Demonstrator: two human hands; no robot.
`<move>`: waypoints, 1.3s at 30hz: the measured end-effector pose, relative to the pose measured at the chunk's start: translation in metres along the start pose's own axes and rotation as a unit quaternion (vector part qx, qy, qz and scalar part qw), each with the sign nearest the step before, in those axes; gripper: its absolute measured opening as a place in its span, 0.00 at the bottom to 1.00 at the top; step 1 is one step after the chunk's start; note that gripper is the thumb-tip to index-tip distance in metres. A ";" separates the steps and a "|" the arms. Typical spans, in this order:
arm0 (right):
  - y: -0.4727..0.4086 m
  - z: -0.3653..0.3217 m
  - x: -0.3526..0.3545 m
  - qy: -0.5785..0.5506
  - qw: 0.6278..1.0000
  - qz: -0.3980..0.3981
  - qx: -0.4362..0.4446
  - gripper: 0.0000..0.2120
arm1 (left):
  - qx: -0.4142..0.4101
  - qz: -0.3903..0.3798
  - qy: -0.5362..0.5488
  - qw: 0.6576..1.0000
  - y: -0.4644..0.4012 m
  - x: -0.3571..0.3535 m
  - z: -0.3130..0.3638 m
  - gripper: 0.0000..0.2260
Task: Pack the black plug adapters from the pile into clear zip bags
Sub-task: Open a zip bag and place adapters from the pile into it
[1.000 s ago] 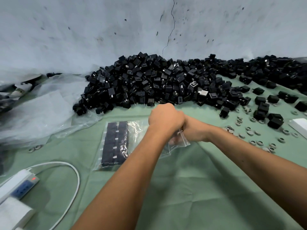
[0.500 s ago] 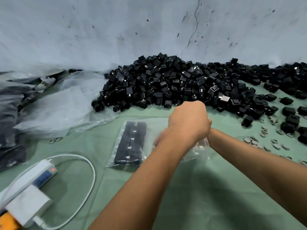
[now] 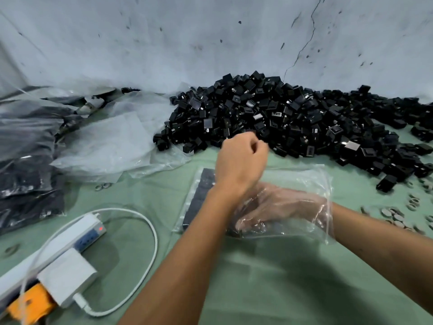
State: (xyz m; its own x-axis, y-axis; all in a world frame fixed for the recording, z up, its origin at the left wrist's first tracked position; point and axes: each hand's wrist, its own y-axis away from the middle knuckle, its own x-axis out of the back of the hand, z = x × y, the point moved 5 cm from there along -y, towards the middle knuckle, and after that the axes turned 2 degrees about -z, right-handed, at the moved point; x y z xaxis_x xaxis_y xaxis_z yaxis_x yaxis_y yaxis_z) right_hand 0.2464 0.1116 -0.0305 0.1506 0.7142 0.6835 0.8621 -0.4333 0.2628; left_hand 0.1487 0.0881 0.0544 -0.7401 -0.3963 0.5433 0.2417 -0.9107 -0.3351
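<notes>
A big pile of black plug adapters (image 3: 281, 118) lies against the wall on the green cloth (image 3: 269, 277). In front of it lies a clear zip bag (image 3: 307, 181) with rows of black adapters (image 3: 201, 195) packed at its left end. My right hand (image 3: 283, 207) is inside the bag, flat, with its fingers stretched left toward those rows. My left hand (image 3: 241, 163) hovers over the bag's far edge with curled fingers, and it seems to pinch the bag's upper film there. My left forearm hides part of the bag.
A white power strip (image 3: 70, 238) with a lit red switch, a white charger block (image 3: 68, 277), its looped cable and an orange part lie at the front left. Crumpled plastic sheets (image 3: 105, 146) and dark filled bags (image 3: 23, 184) are at the left. Small rings (image 3: 393, 215) are scattered at the right.
My right hand has slid from the bag's mouth into the bag. My left hand has lifted a little at the bag's edge. The view has swung left.
</notes>
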 end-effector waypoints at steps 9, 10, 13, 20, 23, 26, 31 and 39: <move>-0.009 -0.006 -0.011 -0.122 0.991 -0.042 0.037 0.16 | 0.104 0.059 -0.023 0.993 -0.006 0.014 -0.091 0.13; -0.009 -0.005 -0.011 -0.127 0.991 -0.039 0.031 0.15 | 0.103 0.052 -0.032 0.993 -0.004 0.011 -0.094 0.13; -0.010 -0.007 -0.011 -0.113 0.992 -0.030 0.041 0.14 | 0.097 0.049 -0.077 0.991 0.002 0.002 -0.099 0.14; 0.004 0.005 -0.001 -0.110 0.993 -0.024 0.018 0.09 | 0.018 0.047 -0.269 0.962 0.014 -0.009 -0.085 0.12; 0.024 0.021 0.006 -0.143 0.986 -0.088 0.002 0.10 | 0.005 0.031 -0.310 0.950 0.014 -0.013 -0.084 0.10; 0.050 0.043 0.019 -0.186 0.974 -0.121 -0.045 0.12 | 0.018 -0.017 -0.329 0.944 0.013 -0.017 -0.081 0.07; 0.096 0.081 0.065 -0.129 0.967 -0.087 -0.200 0.04 | -0.001 -0.001 -0.357 0.934 0.022 -0.026 -0.060 0.15; 0.078 0.104 0.136 0.088 0.844 0.443 -0.289 0.05 | 0.031 -0.152 -0.365 0.918 0.030 -0.055 -0.081 0.35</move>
State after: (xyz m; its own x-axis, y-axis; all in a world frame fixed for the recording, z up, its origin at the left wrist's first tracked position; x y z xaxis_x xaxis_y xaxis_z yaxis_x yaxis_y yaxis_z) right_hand 0.3848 0.2327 0.0122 0.4942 -0.1017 0.8634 0.0620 -0.9865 -0.1517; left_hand 0.1461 0.0921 -0.0481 -0.1676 -0.0753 0.9830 0.1466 -0.9879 -0.0507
